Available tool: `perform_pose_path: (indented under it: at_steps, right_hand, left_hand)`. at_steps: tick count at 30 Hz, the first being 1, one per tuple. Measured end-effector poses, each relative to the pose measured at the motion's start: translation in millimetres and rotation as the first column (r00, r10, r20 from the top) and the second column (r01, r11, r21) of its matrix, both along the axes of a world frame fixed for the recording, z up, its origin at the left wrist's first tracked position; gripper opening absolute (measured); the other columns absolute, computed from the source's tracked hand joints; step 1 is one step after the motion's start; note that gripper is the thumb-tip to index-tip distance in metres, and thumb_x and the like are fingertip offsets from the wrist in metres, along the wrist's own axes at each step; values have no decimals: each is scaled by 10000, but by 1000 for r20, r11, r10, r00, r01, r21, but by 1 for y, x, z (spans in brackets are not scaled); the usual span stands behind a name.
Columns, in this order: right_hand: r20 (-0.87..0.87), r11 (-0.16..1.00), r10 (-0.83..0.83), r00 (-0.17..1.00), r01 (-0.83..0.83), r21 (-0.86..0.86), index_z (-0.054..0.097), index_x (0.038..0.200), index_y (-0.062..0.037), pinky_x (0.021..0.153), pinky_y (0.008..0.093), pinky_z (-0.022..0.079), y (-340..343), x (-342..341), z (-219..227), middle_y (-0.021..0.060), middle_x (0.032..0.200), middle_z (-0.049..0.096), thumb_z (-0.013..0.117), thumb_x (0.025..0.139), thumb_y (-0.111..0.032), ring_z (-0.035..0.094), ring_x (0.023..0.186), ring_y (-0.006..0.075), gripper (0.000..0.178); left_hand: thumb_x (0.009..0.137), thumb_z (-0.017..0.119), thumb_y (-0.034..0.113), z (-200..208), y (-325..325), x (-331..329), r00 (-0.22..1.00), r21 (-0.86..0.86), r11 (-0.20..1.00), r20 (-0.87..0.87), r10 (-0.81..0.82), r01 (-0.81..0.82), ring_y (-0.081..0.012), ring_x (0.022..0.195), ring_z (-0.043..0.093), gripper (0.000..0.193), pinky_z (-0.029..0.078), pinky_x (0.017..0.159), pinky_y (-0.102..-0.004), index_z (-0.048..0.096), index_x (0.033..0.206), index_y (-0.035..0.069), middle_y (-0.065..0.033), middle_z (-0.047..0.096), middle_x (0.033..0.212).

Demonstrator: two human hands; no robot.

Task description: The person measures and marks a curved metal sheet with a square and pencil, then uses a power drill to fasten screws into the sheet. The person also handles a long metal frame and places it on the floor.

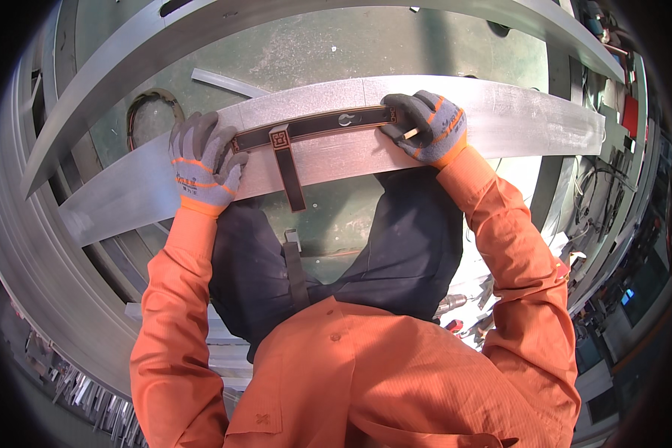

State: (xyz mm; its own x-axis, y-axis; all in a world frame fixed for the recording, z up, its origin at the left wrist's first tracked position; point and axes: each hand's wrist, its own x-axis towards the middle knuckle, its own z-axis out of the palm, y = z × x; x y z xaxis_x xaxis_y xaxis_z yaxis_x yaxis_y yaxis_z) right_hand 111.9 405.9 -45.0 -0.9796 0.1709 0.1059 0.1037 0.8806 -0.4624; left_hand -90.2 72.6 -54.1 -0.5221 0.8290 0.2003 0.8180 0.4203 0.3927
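A black door handle (325, 125) with brown trim lies along a wide silver metal profile (343, 157) that spans my thighs. Its long backplate has a keyhole-shaped opening, and its lever (289, 178) juts toward me past the profile's near edge. At the plate's left end, my gloved left hand (204, 160) is closed, fingertips and thumb against the plate and profile. My gloved right hand (428, 128) is closed at the right end, its fingertips against the plate. A short, pale pencil-like stick (411, 134) shows between its fingers; most of it is hidden.
A long metal frame member (149, 56) curves across the far side. Behind the profile, a thin metal strip (228, 82) and a coiled hose or cable (153, 112) lie on the green floor. A power drill (452, 302) sits by my right thigh. Cables (597, 190) lie at right.
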Motion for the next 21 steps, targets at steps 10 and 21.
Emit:
perform_pose_path:
  at_steps: [10, 21]
  right_hand:
    - [-8, 1000, 9, 1000, -9, 16, 710, 1022, -181, 593, 389, 528, 0, 0, 1, 10, 781, 674, 824, 769, -359, 653, 711, 252, 330]
    - [-15, 1000, 11, 1000, -12, -7, 712, 1029, -184, 589, 384, 525, 0, -1, 1, 8, 777, 670, 822, 783, -351, 646, 698, 251, 316]
  left_hand:
    - [715, 799, 273, 0, 0, 0, 1000, -8, 1000, 1, 4, -4, -413, 1248, 520, 440, 370, 1107, -578, 688, 1128, 169, -114, 601, 1292]
    - [717, 774, 236, 2, 1, 0, 1000, 14, 1000, -26, -15, 15, -408, 1169, 566, 440, 410, 1069, -542, 714, 1138, 125, -154, 616, 1282]
